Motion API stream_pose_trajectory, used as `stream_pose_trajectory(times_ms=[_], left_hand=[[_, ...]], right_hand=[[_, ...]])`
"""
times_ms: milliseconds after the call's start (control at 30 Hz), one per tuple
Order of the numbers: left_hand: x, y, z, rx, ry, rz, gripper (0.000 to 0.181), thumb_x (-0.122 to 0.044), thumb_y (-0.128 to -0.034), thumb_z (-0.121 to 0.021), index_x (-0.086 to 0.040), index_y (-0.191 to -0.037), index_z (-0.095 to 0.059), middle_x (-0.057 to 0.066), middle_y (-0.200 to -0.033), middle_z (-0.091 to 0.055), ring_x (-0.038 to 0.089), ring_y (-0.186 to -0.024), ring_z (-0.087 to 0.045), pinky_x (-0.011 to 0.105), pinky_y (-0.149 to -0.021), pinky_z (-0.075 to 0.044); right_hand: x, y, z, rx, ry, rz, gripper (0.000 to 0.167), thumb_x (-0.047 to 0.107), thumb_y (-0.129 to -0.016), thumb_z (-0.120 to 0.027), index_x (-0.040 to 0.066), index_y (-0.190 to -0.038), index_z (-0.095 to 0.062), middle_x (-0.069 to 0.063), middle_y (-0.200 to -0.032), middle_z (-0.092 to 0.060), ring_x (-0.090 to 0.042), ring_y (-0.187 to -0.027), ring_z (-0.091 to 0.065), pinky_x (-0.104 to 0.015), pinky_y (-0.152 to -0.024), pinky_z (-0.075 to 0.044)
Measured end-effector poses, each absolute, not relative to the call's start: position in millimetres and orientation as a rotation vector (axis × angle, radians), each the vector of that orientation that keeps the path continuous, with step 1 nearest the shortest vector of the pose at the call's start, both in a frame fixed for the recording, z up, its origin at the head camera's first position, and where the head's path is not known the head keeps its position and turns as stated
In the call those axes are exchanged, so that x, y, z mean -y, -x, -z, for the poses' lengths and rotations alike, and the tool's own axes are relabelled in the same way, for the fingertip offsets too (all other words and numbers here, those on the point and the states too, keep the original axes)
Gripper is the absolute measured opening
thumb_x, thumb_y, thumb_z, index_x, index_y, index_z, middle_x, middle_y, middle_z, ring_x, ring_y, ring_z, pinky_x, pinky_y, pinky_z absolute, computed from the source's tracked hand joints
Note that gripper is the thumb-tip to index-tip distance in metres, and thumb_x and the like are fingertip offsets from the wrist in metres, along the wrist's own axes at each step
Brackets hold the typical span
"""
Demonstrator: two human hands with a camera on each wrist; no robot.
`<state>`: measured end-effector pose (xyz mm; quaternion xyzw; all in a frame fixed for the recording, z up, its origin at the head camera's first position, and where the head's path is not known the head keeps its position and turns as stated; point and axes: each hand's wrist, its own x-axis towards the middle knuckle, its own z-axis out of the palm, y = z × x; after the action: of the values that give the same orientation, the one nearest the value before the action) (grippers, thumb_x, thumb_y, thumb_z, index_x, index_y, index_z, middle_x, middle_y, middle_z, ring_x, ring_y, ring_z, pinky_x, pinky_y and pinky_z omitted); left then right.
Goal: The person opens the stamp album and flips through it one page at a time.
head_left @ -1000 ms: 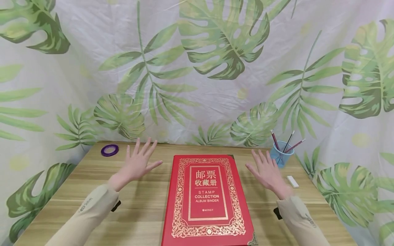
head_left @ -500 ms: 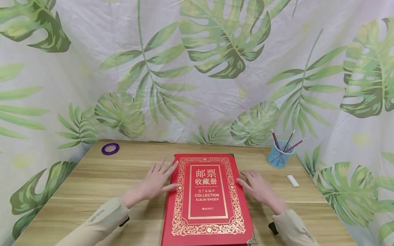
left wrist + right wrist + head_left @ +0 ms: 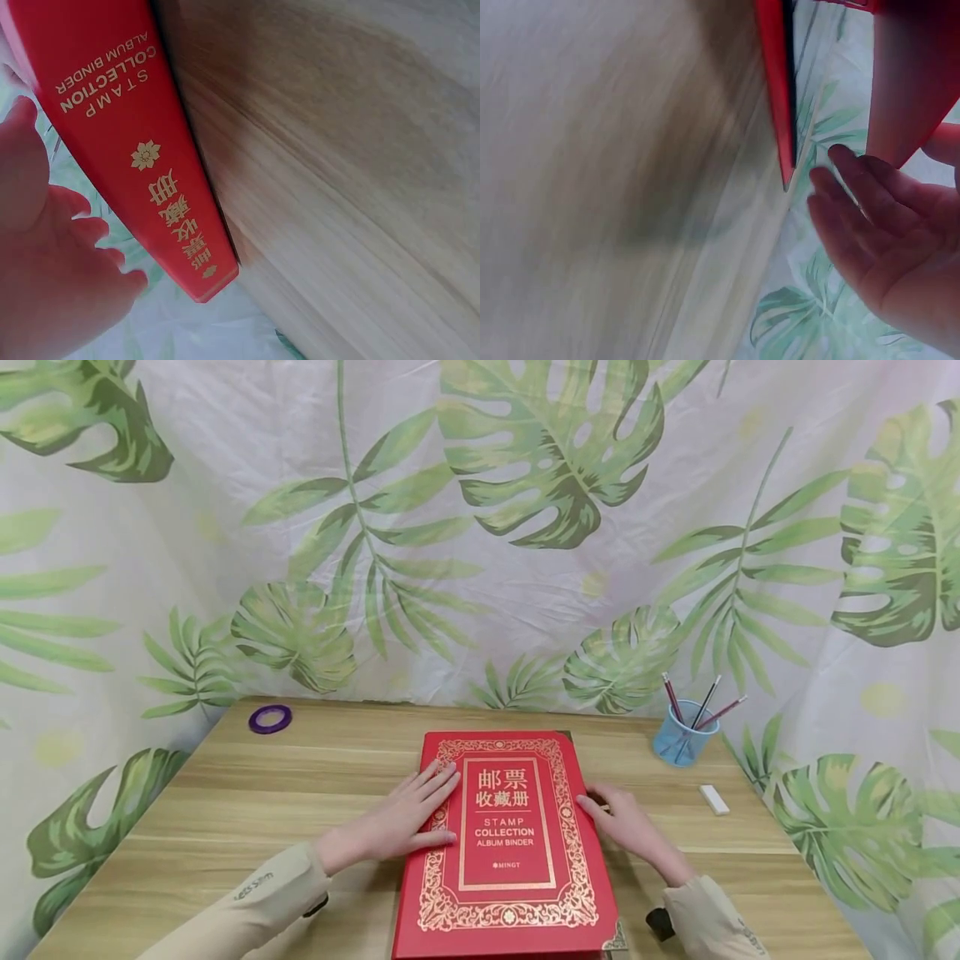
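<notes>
The right hand [image 3: 626,820] pinches the right cover edge of a red stamp album binder [image 3: 507,878] midway across the worktop [image 3: 247,810], left hand [image 3: 403,818] outstretched over its spine side; a light left touch and even lift would likely suit best.

Left sleeve [image 3: 255,897]: long, pale beige, smooth cloth, ending at the wrist in a plain cuff
Left sleeve lettering [image 3: 253,887]: one small dark line near the cuff, too soft to read surely
Right sleeve [image 3: 705,914]: same pale beige, matching cuff
Right sleeve lettering [image 3: 751,935]: small, dark, blurred
Left wrist fitting [image 3: 317,907]: black, small, partly hidden by the cuff
Right wrist fitting [image 3: 660,924]: black, compact, blocky
Left hand [image 3: 408,817]: bare
Right hand [image 3: 624,820]: bare
</notes>
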<state>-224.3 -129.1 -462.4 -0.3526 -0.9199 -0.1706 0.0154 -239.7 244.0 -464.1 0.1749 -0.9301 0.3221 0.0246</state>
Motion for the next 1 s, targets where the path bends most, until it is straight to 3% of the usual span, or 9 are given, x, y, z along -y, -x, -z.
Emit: stream_pose_trajectory(times_ms=[233, 467, 700, 867, 1000], left_hand=[[130, 224, 463, 2.923, 1.157, 0.604, 0.084, -0.056, -0.097, -0.052, -0.007, -0.158, -0.022, 0.015, -0.166, -0.02, 0.038, -0.153, -0.019, 0.061, -0.12, -0.025], [136, 223, 463, 2.928, 1.143, 0.71, 0.085, -0.058, -0.0959, -0.052, -0.01, -0.159, -0.021, 0.013, -0.167, -0.018, 0.036, -0.154, -0.019, 0.059, -0.121, -0.025], [146, 224, 461, 2.929, 1.104, 0.854, 0.086, -0.057, -0.0939, -0.057, -0.015, -0.16, -0.019, 0.009, -0.168, -0.016, 0.034, -0.154, -0.021, 0.057, -0.117, -0.034], [149, 223, 457, 2.939, 1.058, 0.938, 0.088, -0.055, -0.0934, -0.058, -0.014, -0.16, -0.018, 0.008, -0.168, -0.014, 0.033, -0.153, -0.022, 0.058, -0.117, -0.034], [149, 220, 449, 2.923, 1.018, 1.039, 0.09, -0.052, -0.0932, -0.06, -0.01, -0.16, -0.016, 0.01, -0.168, -0.012, 0.034, -0.154, -0.02, 0.058, -0.118, -0.031]], right_hand=[[-246, 241, 451, 2.841, -0.502, -1.397, 0.032, 0.027, -0.101, -0.057, 0.002, -0.118, -0.066, -0.011, -0.103, -0.072, -0.002, -0.085, -0.065, -0.021, -0.076, -0.055], [-241, 241, 436, 2.723, -0.528, -1.748, 0.044, 0.03, -0.106, -0.046, -0.005, -0.132, -0.055, -0.022, -0.12, -0.065, 0.002, -0.097, -0.066, -0.02, -0.087, -0.056], [-231, 241, 425, 2.388, -0.824, -2.236, 0.057, 0.024, -0.109, -0.035, -0.013, -0.151, -0.022, 0.013, -0.13, -0.06, 0.003, -0.114, -0.062, -0.017, -0.093, -0.053], [-215, 240, 422, 2.176, -1.068, -2.395, 0.064, 0.009, -0.106, -0.04, -0.012, -0.154, -0.002, 0.016, -0.139, -0.053, 0.001, -0.122, -0.058, -0.019, -0.095, -0.053], [-197, 239, 420, 2.095, -1.091, -2.491, 0.074, 0.01, -0.105, -0.046, -0.006, -0.156, 0.004, 0.015, -0.141, -0.048, 0.001, -0.121, -0.058, -0.019, -0.091, -0.055]])
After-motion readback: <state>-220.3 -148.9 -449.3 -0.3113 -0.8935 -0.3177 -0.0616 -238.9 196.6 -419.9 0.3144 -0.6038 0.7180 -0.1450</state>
